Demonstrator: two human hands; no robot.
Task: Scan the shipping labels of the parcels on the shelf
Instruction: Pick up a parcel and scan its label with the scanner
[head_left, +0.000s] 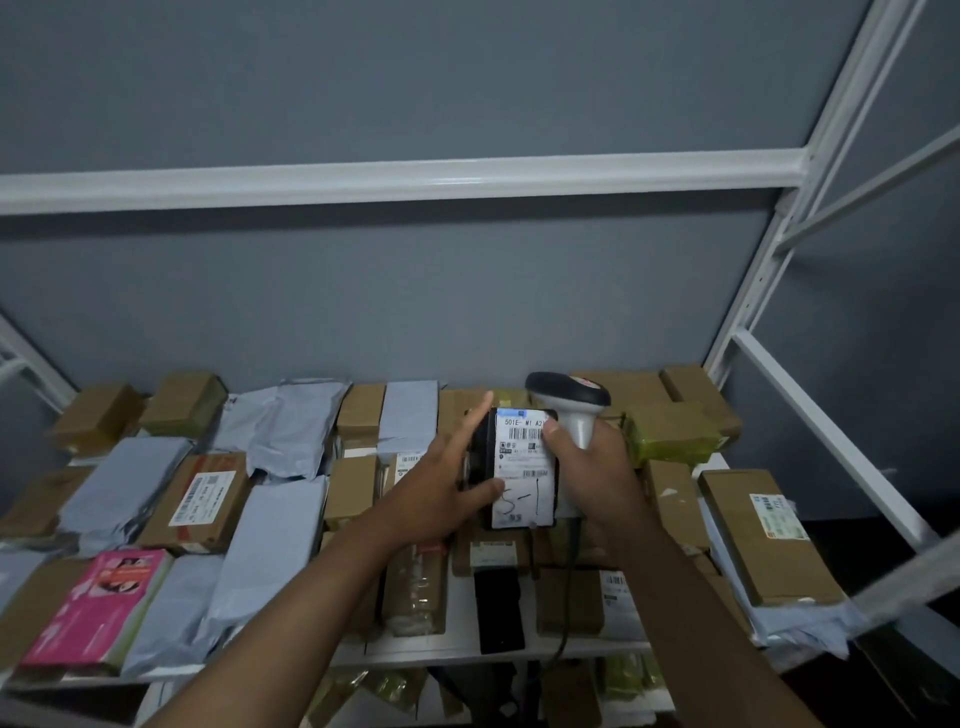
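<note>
Head view — I've got my left hand (441, 488) pinching the black parcel (519, 467) above the shelf (467, 644), label (524, 467) up, long axis pointing away, right hand (597, 467) gripping the scanner (569, 402) just beside it, nose aimed past.

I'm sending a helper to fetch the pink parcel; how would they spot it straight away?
Look at the white shelf packed with parcels, at its front left corner. There lies the pink parcel, flat near the front edge. It is the only bright pink item among grey mailer bags and brown boxes.
</note>
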